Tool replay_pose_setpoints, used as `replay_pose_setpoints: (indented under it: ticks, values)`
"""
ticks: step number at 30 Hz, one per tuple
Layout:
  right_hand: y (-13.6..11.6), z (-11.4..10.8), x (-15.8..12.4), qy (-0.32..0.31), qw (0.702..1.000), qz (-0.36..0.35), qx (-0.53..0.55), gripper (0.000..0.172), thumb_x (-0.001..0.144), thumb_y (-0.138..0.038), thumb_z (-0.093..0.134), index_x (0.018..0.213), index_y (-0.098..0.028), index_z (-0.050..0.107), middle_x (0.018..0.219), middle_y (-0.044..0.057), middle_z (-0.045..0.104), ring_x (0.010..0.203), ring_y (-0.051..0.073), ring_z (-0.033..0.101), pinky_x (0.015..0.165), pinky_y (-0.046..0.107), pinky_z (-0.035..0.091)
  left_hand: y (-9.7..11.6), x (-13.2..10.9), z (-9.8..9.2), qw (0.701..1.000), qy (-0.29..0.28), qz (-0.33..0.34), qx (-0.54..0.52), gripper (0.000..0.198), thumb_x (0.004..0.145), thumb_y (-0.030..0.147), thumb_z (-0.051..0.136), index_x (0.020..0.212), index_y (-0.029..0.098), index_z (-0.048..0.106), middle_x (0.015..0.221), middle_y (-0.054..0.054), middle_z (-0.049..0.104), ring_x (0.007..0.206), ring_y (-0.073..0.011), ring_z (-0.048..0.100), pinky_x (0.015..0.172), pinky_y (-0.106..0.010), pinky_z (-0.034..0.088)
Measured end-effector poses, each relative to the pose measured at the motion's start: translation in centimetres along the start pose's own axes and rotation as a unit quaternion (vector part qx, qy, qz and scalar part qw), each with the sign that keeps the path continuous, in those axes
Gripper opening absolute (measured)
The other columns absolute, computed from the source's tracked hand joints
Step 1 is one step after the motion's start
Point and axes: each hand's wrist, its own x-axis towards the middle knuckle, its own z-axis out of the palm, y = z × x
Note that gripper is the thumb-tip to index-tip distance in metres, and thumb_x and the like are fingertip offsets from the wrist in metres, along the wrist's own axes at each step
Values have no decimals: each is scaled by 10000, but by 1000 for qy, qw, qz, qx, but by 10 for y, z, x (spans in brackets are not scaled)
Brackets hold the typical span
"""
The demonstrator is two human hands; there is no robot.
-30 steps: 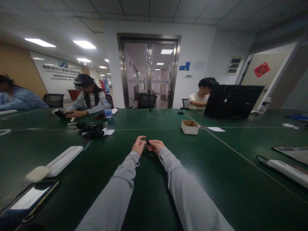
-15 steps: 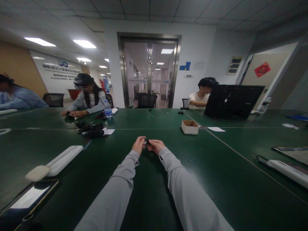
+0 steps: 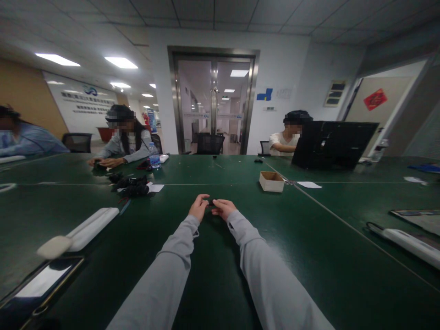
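- On my feed, the right hand pinches a small dark object;
- my left hand curves close by its other end; I cannot tell whether it grips;
- the object sits between both hands, over the green table;
- an open box stands beyond, rightward.

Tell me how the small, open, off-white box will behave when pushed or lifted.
The small, open, off-white box will probably slide rather than roll, being low and flat-sided. Its thin, cardboard-like walls suggest it is light and might bend if squeezed. The glossy green tabletop probably offers little friction.
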Motion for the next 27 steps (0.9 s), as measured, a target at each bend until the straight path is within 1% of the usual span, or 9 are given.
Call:
replay_pose_setpoints:
  ticks: [3,7,11,13,15,17,19,23,27]
  values:
    - [0,-1,0,-6,1000,2,-7,84,653,-167,623,657,-108,563,524,14,592,405,85,538,393,183,462,2,-1,0,1000,-8,-23,-6,287,746,334,376,930,165,517,456,52,406,419,-82,393,454,-202,325]
    - [1,-1,1,-7,1000,1,-6,68,662,-150,611,656,-108,557,499,10,582,406,87,540,398,182,464,3,-2,0,1000,-6,6,-11,265,708,282,444,939,170,513,518,44,461,493,-81,445,504,-195,349]
    - [2,-2,3,-9,1000,-1,-6,57,671,-144,600,659,-103,563,505,16,587,411,92,545,396,184,466,4,-3,-1,1000,-11,-12,0,271,750,317,374,929,172,518,456,56,414,437,-84,409,483,-205,339]
    - [2,-2,3,-8,1000,-1,-6,59,665,-145,605,658,-102,564,518,21,594,410,90,544,397,183,468,5,-3,-1,1000,-5,3,5,246,727,283,417,920,176,525,513,46,446,492,-86,443,515,-203,352]
    - [2,-2,2,-10,1000,-2,-4,60,667,-148,605,669,-102,567,516,21,595,411,88,544,400,181,469,5,-3,-1,1000,0,2,-1,241,710,258,436,919,178,525,558,38,465,530,-87,460,529,-201,356]
    - [2,-1,2,-11,1000,-2,-3,62,667,-149,603,667,-101,564,491,14,584,410,90,545,399,180,470,5,-3,-1,1000,-2,-14,0,248,735,288,395,916,176,523,514,43,436,478,-87,427,503,-207,344]
    - [1,-1,1,-10,1000,-2,-3,66,663,-147,606,654,-102,559,472,8,574,410,94,547,396,180,469,4,-3,-1,1000,-6,-11,3,261,748,302,367,916,174,520,513,42,437,459,-85,409,506,-214,344]
    - [1,-1,1,2,1000,0,7,82,641,-138,623,662,-106,551,499,9,588,405,97,548,397,191,473,1,-2,-2,1000,-1,1,-9,270,679,228,446,938,182,511,620,30,487,561,-88,465,570,-212,360]
    - [1,-1,1,0,1000,3,5,73,651,-139,614,669,-98,557,499,13,587,405,97,548,393,189,471,0,-1,-2,999,-26,-16,-19,283,698,273,427,955,176,496,512,52,437,465,-82,398,497,-205,326]
